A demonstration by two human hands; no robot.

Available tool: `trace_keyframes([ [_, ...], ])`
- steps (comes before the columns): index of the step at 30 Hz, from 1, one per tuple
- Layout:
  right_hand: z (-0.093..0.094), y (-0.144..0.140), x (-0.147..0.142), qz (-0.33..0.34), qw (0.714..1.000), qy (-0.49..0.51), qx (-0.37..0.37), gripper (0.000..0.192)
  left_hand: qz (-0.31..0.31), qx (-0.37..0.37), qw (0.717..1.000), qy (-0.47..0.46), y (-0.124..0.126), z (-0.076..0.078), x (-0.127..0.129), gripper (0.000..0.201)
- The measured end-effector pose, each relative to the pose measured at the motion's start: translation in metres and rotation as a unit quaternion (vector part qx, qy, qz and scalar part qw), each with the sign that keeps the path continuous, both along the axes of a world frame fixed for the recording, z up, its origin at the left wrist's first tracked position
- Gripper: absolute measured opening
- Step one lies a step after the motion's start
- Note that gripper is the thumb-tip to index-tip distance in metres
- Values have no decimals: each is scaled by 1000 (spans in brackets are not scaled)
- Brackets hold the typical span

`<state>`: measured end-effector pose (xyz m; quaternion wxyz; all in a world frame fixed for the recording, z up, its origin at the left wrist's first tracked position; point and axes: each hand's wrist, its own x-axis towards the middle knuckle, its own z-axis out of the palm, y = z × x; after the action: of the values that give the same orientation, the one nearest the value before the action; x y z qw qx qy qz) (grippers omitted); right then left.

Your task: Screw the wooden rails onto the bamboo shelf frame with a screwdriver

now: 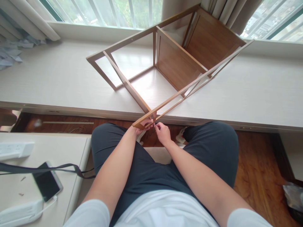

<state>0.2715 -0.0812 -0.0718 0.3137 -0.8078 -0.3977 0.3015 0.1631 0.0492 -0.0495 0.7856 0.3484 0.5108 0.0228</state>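
A brown wooden shelf frame (180,60) lies tilted across the white ledge, its near corner sticking out past the front edge over my lap. My left hand (145,125) is closed around that near corner, and some of its fingers are hidden behind the wood. Close beside it, my right hand (163,133) is closed in a pinch at the underside of the same corner. A tiny thing shows at its fingertips, too small to name. Two solid wooden panels span the far part of the frame, and a narrow crossbar (129,83) joins its rails nearer me.
The white ledge (42,75) runs below windows with curtains (35,19). To the left, a white tabletop (71,151) carries a phone (47,181), power strips (21,212) and a black strap (59,168). A dark bag-lined bin (293,198) stands at the lower right.
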Motion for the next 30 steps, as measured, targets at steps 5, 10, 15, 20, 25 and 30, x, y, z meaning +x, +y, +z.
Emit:
trace_keyframes([
  [5,0,-1,0,2,1000,11,-13,22,7,2,1000,-9,0,2,0,6],
  [10,-1,-1,0,11,999,23,-22,25,4,-1,1000,-9,0,2,0,5],
  [15,-2,0,-1,9,999,32,-25,25,2,2,1000,-15,0,1,0,6],
  [20,-4,-1,0,-2,999,38,-14,26,2,4,1000,-12,0,-1,-1,7],
  [25,-4,-2,-1,-13,999,48,3,26,-3,10,1000,-16,0,-1,-2,12],
  [30,-1,-3,0,-20,999,45,23,22,-1,7,1000,-20,0,-1,-2,10],
])
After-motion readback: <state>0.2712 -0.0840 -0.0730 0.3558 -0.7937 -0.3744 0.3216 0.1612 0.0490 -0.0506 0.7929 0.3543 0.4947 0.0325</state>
